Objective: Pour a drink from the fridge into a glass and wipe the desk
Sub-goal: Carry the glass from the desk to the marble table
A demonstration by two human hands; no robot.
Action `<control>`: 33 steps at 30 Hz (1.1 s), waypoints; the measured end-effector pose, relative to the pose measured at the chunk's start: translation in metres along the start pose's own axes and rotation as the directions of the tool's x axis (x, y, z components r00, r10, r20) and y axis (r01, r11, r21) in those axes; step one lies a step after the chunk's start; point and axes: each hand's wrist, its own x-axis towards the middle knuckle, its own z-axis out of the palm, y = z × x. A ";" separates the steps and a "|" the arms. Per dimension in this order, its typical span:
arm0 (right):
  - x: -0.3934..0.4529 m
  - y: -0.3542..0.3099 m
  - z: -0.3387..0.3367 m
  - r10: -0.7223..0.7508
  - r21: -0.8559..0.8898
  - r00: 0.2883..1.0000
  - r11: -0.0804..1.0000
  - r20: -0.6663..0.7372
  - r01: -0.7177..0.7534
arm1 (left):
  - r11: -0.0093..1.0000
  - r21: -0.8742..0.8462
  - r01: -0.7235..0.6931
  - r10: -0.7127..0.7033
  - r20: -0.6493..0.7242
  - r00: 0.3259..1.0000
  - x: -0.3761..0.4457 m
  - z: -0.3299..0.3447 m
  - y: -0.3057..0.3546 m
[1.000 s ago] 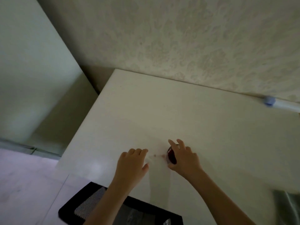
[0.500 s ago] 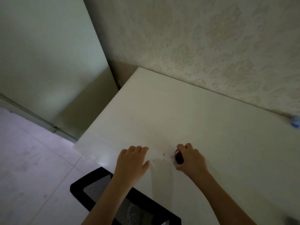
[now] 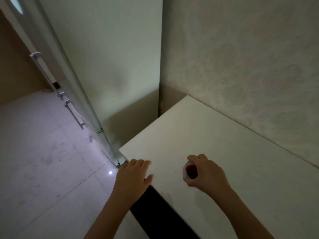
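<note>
Glass [image 3: 190, 171] of red drink in right hand's [image 3: 209, 173] curled grip.

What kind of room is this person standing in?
Probably a kitchen or dining corner in a home. A tall pale fridge with door handles stands beside a white desk set against a textured wall, and the right hand grips a glass of dark red drink.
</note>
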 end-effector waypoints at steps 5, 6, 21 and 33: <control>0.002 -0.086 -0.005 -0.121 -0.018 0.992 0.992 0.040 0.121 | 0.994 0.031 0.103 -0.101 -0.069 0.993 -0.038 -0.036 -0.060; 0.001 -0.103 -0.003 -0.142 -0.019 0.989 0.990 0.048 0.143 | 0.992 0.047 0.117 -0.113 -0.083 0.990 -0.046 -0.043 -0.072; -0.003 -0.379 0.074 -0.523 -0.012 0.833 0.845 0.180 0.534 | 0.844 0.053 0.534 -0.515 -0.198 0.834 -0.226 -0.103 -0.282; 0.001 -0.596 0.142 -0.818 -0.004 0.465 0.493 0.339 0.870 | 0.473 0.010 0.881 -0.845 -0.277 0.457 -0.364 -0.132 -0.384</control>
